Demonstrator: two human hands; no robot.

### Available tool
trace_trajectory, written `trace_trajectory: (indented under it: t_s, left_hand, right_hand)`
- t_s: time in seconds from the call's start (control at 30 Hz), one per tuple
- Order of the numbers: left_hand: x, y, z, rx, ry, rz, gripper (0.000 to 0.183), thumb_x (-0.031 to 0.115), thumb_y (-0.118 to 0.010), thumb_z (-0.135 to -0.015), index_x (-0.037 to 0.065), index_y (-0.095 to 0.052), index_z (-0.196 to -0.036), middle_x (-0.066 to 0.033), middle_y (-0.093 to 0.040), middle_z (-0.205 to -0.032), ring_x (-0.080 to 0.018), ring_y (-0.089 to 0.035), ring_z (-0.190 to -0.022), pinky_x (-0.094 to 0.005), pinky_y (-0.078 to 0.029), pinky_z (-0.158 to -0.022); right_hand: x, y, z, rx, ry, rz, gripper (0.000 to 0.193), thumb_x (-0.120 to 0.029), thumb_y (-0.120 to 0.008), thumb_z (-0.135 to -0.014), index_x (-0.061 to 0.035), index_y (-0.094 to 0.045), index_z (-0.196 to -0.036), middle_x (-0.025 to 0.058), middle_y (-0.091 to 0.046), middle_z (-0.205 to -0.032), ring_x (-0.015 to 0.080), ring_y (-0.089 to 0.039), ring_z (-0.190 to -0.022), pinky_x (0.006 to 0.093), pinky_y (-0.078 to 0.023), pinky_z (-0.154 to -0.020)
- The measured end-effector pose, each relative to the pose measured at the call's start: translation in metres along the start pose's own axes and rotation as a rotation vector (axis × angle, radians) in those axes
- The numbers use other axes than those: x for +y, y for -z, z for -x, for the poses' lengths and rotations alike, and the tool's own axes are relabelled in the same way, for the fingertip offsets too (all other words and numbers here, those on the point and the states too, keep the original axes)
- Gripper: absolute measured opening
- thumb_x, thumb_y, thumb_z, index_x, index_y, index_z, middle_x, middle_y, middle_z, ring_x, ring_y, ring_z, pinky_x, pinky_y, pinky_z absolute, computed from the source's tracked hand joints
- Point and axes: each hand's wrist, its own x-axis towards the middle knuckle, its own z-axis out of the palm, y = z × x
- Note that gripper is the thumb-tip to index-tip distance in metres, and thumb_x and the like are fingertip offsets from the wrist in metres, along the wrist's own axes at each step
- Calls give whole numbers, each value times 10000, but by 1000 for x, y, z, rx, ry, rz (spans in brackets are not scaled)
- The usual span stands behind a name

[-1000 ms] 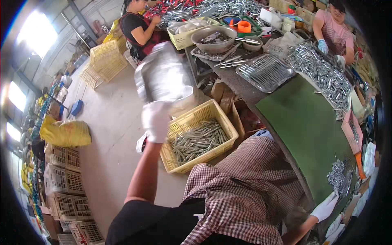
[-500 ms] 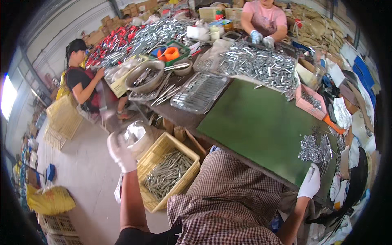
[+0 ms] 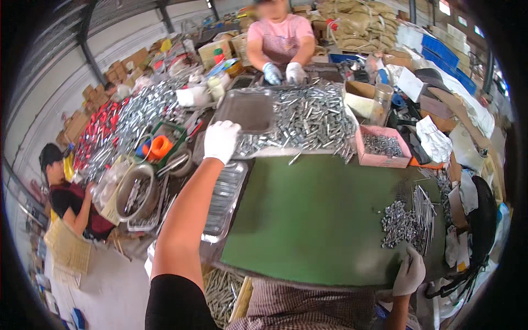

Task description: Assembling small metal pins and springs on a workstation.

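Note:
My left hand [image 3: 221,141], in a white glove, reaches forward with its fingers closed on the near left corner of a shallow clear plastic tray [image 3: 254,110]. Nothing shows inside this tray, which is over the left part of a heap of shiny metal tubes [image 3: 313,118]. Under my left forearm lies a second clear tray [image 3: 223,201] with rows of metal pieces. My right hand [image 3: 410,272], also gloved, is at the near right edge of the green board [image 3: 308,214], fingers curled; what they hold, if anything, is hidden. Just beyond it are small metal parts [image 3: 396,224] and thin rods [image 3: 423,212].
A pink box of small parts [image 3: 383,146] stands beyond the board. Further left are a round bowl [image 3: 137,192] and a green basket [image 3: 168,144]. One co-worker [image 3: 281,44] works across the table, another [image 3: 66,192] at far left. A yellow crate [image 3: 241,300] is below the board.
My left hand has swung from the left side up and forward over the table, bringing the clear tray to the metal heap. The view has turned right and up. My right hand stays by the small parts.

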Motion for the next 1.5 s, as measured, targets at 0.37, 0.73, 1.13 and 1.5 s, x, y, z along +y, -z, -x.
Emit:
trace_trajectory:
  t_s: [0.37,0.73,1.13,1.5]
  left_hand:
    - [-70,-111,-38,-100,274,-234,146,141,-542,-844,169,-685,-852,-88,-645,-852,-291,-641,-891,-429,-508,-786]
    - [-89,-43,-12,-227,91,58,409,267,-600,-900,165,-576,-1294,-152,-611,-1170,-346,-590,-1088,-448,-488,-926]
    - [-61,92,206,-488,633,348,382,344,-435,-961,52,-666,-1045,-216,-655,-1068,-403,-602,-1026,-477,-465,-889]
    - [-93,44,218,-517,945,717,295,250,-537,-914,25,-694,-1024,-170,-690,-951,-268,-641,-874,-375,-471,-794]
  right_hand:
    - [-8,4,4,-68,-128,83,157,7,-538,-873,18,-633,-998,155,-605,-829,315,-594,-760,381,-458,-697]
    - [13,3,13,-40,-214,-4,219,-37,-498,-969,70,-624,-1114,188,-666,-1059,299,-639,-994,370,-482,-916]
    - [9,-8,5,68,-96,-248,217,-30,-518,-960,53,-647,-1113,166,-680,-1071,283,-649,-976,359,-502,-886]
    - [-279,-134,-48,-1206,-5,-721,354,-373,-541,-959,-71,-661,-1098,109,-691,-883,240,-634,-741,340,-509,-725]
